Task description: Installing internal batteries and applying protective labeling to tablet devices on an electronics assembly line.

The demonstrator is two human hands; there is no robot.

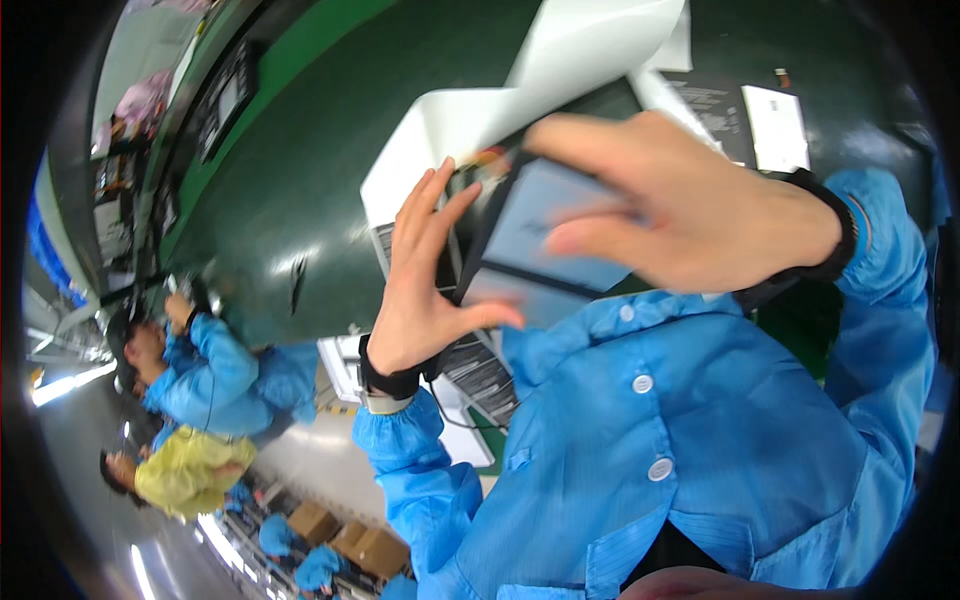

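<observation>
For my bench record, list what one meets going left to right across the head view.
Co-worker's yellow garment, slim dark item on the green bench, left hand, dark-edged pale panel, right hand, blue right sleeve.

Green table opens leftward; white sheet blocks ahead.

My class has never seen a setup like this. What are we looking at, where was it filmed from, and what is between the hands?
No machine here: these are a person's bare hands. The single picture comes from a fisheye camera worn on the head, looking down, so straight edges bend near the rim. The left hand and blurred right hand are at a flat, dark-edged panel with a blue-grey face; how firmly each grips is unclear. On the green table lies a white card.
</observation>
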